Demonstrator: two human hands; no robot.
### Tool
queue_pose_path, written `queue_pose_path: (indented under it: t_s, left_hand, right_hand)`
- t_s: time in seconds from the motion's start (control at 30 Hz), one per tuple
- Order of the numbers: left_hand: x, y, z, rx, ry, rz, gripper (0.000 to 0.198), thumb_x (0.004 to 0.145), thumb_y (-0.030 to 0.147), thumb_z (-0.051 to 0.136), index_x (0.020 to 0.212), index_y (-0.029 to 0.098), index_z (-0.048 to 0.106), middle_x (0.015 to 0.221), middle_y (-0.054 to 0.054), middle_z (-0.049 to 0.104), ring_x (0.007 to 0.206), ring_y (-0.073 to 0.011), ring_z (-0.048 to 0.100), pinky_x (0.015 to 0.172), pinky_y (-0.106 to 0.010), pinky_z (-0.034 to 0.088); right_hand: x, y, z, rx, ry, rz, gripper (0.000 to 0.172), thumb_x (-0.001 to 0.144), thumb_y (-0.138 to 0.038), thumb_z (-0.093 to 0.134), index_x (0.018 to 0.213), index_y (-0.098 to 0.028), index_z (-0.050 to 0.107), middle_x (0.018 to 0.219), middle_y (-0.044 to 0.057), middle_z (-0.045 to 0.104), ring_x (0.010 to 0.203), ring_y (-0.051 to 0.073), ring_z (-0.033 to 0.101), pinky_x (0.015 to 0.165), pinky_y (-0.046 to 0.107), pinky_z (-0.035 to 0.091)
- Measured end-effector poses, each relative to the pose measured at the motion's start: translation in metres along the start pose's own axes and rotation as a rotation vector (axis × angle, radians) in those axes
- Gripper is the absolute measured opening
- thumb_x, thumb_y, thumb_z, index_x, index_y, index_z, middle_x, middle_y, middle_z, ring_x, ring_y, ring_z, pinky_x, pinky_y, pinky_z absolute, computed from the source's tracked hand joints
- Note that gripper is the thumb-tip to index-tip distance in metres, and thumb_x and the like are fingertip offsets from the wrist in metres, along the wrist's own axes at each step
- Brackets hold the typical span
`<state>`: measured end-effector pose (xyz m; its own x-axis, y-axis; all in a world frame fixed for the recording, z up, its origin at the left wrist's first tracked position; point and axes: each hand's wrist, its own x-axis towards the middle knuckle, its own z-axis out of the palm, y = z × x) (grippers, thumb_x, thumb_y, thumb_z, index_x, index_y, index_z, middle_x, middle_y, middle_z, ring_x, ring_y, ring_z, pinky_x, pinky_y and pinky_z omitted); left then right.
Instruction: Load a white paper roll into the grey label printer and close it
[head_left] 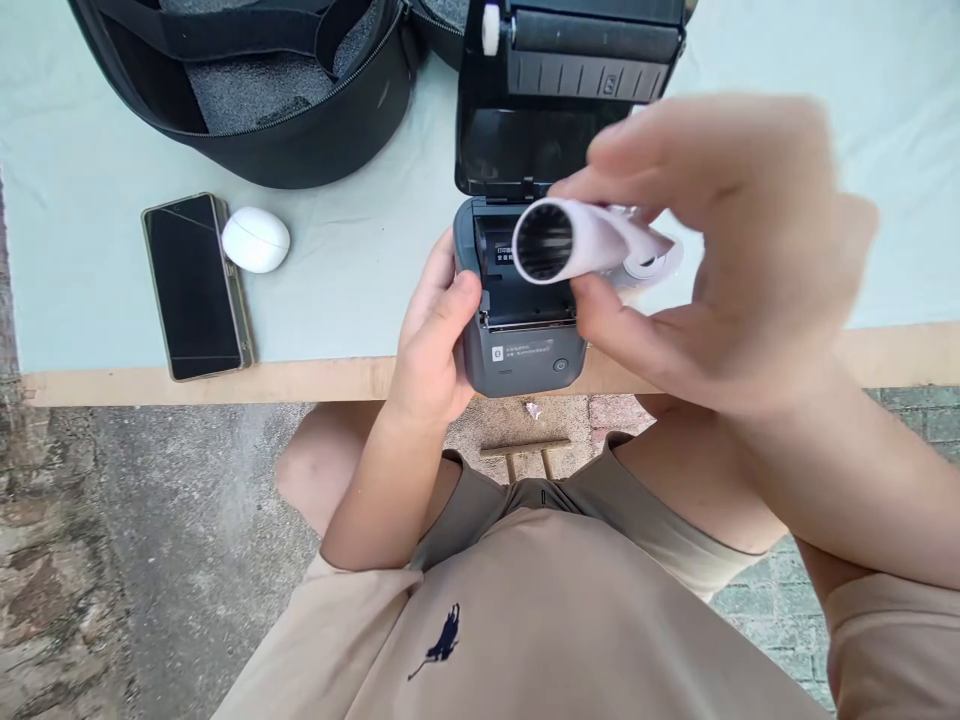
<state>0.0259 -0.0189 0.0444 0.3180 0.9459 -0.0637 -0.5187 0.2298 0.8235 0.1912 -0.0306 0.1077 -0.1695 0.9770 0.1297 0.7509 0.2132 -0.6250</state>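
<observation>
A small grey label printer (525, 355) sits at the near edge of the table with its black lid (555, 90) flipped open and its paper bay exposed. My left hand (431, 340) grips the printer's left side, thumb on its top rim. My right hand (720, 250), close to the camera and blurred, pinches a white paper roll (577, 240) between thumb and fingers. The roll hangs just above the open bay, its dark hollow core facing me.
A black phone (196, 287) lies face up at the left, beside a white oval earbud case (256, 240). An open black carrying bag (255, 90) with grey foam lining stands at the back left. The table's wooden front edge (225, 382) runs across; stone ground lies below.
</observation>
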Motion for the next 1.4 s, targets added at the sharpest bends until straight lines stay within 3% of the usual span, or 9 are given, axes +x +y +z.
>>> queue_pose_path:
  t_s: [0.13, 0.3, 0.37, 0.53, 0.7, 0.93, 1.13, 1.3, 1.4]
  left_hand:
    - [-0.001, 0.0, 0.0, 0.07, 0.023, -0.028, 0.034, 0.085, 0.042, 0.049, 0.115, 0.026, 0.051, 0.109, -0.003, 0.063, 0.128, -0.0219, 0.048, 0.102, -0.033, 0.042]
    - [-0.002, 0.0, 0.002, 0.031, -0.038, -0.006, 0.031, 0.087, 0.039, 0.047, 0.114, 0.024, 0.05, 0.113, -0.004, 0.06, 0.127, -0.0214, 0.048, 0.102, -0.033, 0.043]
    - [-0.002, 0.001, 0.003, 0.015, -0.049, -0.006, 0.03, 0.088, 0.038, 0.046, 0.115, 0.024, 0.049, 0.118, -0.005, 0.059, 0.127, -0.0216, 0.048, 0.102, -0.033, 0.044]
    - [-0.002, 0.002, 0.002, -0.006, -0.034, -0.023, 0.028, 0.088, 0.035, 0.046, 0.114, 0.026, 0.051, 0.116, -0.004, 0.061, 0.13, -0.0235, 0.045, 0.104, -0.033, 0.041]
    - [-0.001, 0.0, 0.0, -0.02, -0.061, -0.005, 0.03, 0.087, 0.037, 0.048, 0.115, 0.024, 0.051, 0.12, -0.004, 0.059, 0.13, -0.0249, 0.045, 0.103, -0.035, 0.043]
    - [-0.002, 0.001, 0.001, -0.03, -0.027, -0.02, 0.029, 0.089, 0.034, 0.046, 0.116, 0.025, 0.05, 0.113, -0.003, 0.062, 0.127, -0.0209, 0.048, 0.101, -0.032, 0.045]
    - [0.0, -0.003, -0.007, -0.057, -0.019, -0.009, 0.037, 0.079, 0.042, 0.058, 0.112, 0.026, 0.052, 0.103, -0.003, 0.063, 0.118, -0.0241, 0.054, 0.099, -0.038, 0.048]
    - [0.0, -0.002, -0.011, 0.02, -0.046, -0.01, 0.044, 0.073, 0.028, 0.068, 0.112, 0.027, 0.05, 0.096, 0.0, 0.065, 0.108, -0.0225, 0.06, 0.089, -0.033, 0.052]
    - [-0.001, -0.001, -0.011, 0.066, -0.044, -0.005, 0.044, 0.073, 0.024, 0.068, 0.113, 0.026, 0.049, 0.097, 0.0, 0.064, 0.106, -0.0218, 0.062, 0.084, -0.031, 0.052]
  right_hand:
    - [0.002, 0.001, 0.012, -0.361, 0.135, -0.287, 0.02, 0.084, -0.024, 0.046, 0.104, -0.027, 0.048, 0.105, -0.001, 0.064, 0.089, 0.015, 0.062, 0.074, 0.033, 0.049]
    - [0.007, 0.008, 0.018, -0.466, 0.047, -0.344, 0.014, 0.086, -0.02, 0.042, 0.091, -0.024, 0.054, 0.104, -0.003, 0.067, 0.088, 0.017, 0.061, 0.072, 0.034, 0.046]
    - [0.008, 0.009, 0.019, -0.452, 0.085, -0.383, 0.018, 0.088, -0.023, 0.041, 0.091, -0.024, 0.058, 0.105, -0.003, 0.066, 0.088, 0.016, 0.061, 0.069, 0.031, 0.044]
    - [0.007, 0.009, 0.023, -0.504, 0.282, -0.382, 0.022, 0.088, -0.026, 0.045, 0.081, -0.028, 0.066, 0.082, -0.004, 0.067, 0.074, 0.014, 0.056, 0.066, 0.03, 0.032]
    - [0.01, 0.01, 0.027, -0.588, 0.207, -0.344, 0.019, 0.088, -0.023, 0.045, 0.082, -0.028, 0.063, 0.085, -0.007, 0.066, 0.076, 0.012, 0.056, 0.064, 0.03, 0.028]
    - [0.002, 0.004, 0.018, -0.405, 0.289, -0.47, 0.01, 0.082, -0.014, 0.05, 0.081, -0.021, 0.056, 0.077, -0.004, 0.065, 0.074, 0.012, 0.06, 0.069, 0.03, 0.034]
    - [-0.006, 0.005, 0.024, -0.332, 0.171, -0.602, 0.011, 0.077, -0.016, 0.06, 0.087, -0.021, 0.056, 0.088, -0.006, 0.068, 0.079, 0.012, 0.063, 0.068, 0.029, 0.04]
    - [-0.006, 0.006, 0.023, -0.257, 0.088, -0.65, 0.012, 0.082, -0.028, 0.059, 0.089, -0.018, 0.057, 0.094, -0.003, 0.068, 0.091, 0.015, 0.064, 0.077, 0.032, 0.046]
    - [-0.005, 0.008, 0.019, -0.198, 0.129, -0.65, 0.013, 0.079, -0.027, 0.063, 0.087, -0.018, 0.059, 0.094, -0.002, 0.068, 0.097, 0.021, 0.063, 0.077, 0.035, 0.049]
